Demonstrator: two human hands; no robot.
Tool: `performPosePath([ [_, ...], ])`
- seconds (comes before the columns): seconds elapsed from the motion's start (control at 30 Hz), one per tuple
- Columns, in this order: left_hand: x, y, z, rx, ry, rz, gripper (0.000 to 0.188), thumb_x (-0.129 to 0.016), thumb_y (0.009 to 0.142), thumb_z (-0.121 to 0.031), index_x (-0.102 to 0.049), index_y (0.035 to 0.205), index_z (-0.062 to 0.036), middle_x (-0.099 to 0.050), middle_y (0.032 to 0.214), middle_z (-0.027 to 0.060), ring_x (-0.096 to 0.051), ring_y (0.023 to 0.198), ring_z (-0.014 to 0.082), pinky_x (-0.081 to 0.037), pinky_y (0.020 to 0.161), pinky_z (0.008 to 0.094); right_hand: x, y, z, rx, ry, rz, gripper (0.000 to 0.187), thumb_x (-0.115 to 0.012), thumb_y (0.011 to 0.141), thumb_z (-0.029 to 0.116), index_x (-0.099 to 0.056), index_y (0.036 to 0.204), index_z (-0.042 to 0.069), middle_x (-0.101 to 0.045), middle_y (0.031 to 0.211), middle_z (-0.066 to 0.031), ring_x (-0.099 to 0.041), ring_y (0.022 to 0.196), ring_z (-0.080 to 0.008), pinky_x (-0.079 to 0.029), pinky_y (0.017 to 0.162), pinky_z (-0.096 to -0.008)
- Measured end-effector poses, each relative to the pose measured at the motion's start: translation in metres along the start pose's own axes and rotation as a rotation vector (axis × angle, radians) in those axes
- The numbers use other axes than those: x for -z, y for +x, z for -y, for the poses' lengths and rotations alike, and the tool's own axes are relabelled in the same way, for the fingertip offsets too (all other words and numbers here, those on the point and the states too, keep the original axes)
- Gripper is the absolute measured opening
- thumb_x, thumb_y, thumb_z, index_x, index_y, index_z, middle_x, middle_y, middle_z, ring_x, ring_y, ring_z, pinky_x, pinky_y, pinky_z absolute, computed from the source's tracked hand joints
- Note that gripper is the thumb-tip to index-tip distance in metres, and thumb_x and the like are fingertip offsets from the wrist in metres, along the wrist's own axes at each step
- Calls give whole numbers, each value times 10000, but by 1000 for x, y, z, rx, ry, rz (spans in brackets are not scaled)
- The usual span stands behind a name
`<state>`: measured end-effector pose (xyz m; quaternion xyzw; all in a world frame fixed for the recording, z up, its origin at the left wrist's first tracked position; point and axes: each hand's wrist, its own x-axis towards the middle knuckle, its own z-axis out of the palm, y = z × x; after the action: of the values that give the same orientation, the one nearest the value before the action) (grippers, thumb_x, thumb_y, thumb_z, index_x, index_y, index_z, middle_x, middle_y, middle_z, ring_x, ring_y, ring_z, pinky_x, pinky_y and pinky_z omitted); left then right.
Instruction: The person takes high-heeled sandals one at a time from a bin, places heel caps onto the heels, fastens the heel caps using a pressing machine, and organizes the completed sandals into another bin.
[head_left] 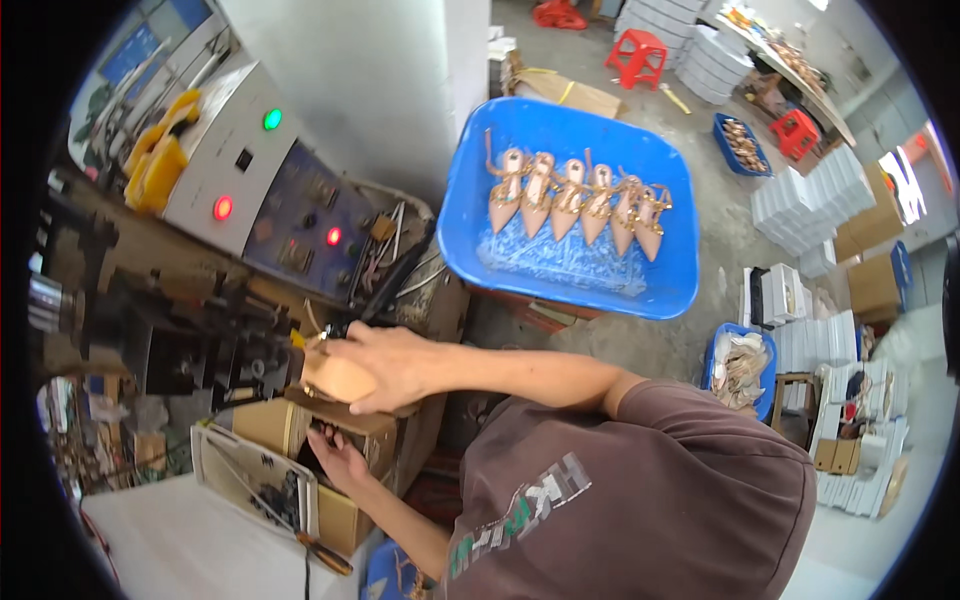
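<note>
My right hand (pixel 395 365) grips a beige shoe (pixel 342 380), its smooth rounded end facing up. It is pressed close to the black metal head (pixel 190 345) of a machine; the far end of the shoe is hidden there. Lower down, beside a cardboard box (pixel 370 440) under the machine head, my left hand (pixel 342 462) has its fingers curled. Something small and dark shows at those fingertips, too unclear to name. To the far side, a blue plastic tub (pixel 455 230) holds several beige pointed strappy shoes (pixel 568 200) in a row.
A control panel (pixel 215 180) with green and red lights stands behind the machine. Nearer is a white tray (pixel 215 465) with dark small pieces, plus an orange-handled tool (pixel 328 557). Stacked white boxes (pixel 810 205), a red stool (pixel 637 58) and another blue basket (pixel 765 375) stand rightward.
</note>
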<state>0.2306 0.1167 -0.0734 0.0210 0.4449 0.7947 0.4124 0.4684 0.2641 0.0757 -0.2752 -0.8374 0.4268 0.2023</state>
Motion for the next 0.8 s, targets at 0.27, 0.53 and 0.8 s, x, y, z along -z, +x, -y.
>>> performPosePath([
  [0.27,12,2,1,-3,-12,-44,205,-647,962,-197,-560,1034,-26,-540,875,11,-493,711,95,-396,523,199,1,10,-12,57,110,38,825,-794,683,352,-458,1381,70,-501,1087,-198,-554,1000,-401,-463,879,-451],
  [0.53,26,13,1,43,66,-160,200,-663,950,-202,-592,986,-19,-572,845,29,-519,751,116,-429,615,234,-1,12,-16,46,151,20,790,-790,654,333,-505,1334,51,-499,1039,-193,-565,938,-392,-472,846,-439],
  [0.8,-25,-19,-4,-198,294,-252,223,-612,983,-151,-570,1134,7,-470,735,-15,-423,630,69,-341,518,204,87,-116,-81,-295,877,-275,681,-853,719,244,-576,1311,52,-586,1158,-105,-582,997,-196,-479,891,-347],
])
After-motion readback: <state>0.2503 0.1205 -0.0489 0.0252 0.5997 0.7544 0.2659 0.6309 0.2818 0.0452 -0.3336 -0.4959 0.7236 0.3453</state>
